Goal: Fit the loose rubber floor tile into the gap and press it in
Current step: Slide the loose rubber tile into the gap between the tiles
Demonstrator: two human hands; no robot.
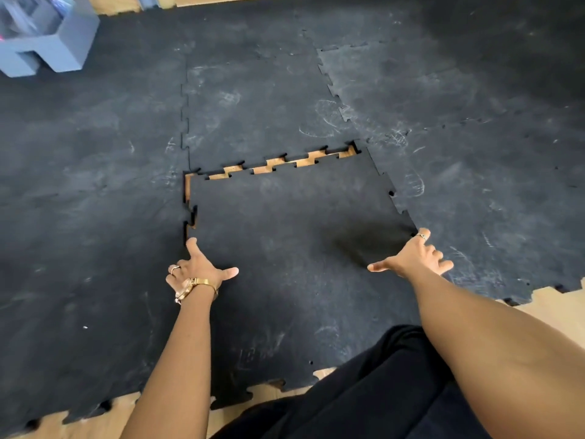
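The loose black rubber tile (291,223) with jigsaw edges lies in the gap of the black mat floor. A strip of bare wood (278,163) shows along its far edge and at its far left corner, where the teeth do not mesh. My left hand (199,270), wearing a gold watch and rings, rests flat on the tile's left edge with fingers spread. My right hand (414,258) lies flat on the tile's right edge, index finger at the seam, thumb pointing inward. Neither hand grips anything.
Interlocked black mat tiles (95,217) surround the gap on the left, far and right sides. A grey plastic crate (47,39) stands at the far left. Wooden floor (550,308) shows along the near edge, and my dark-trousered leg (364,394) is at the bottom.
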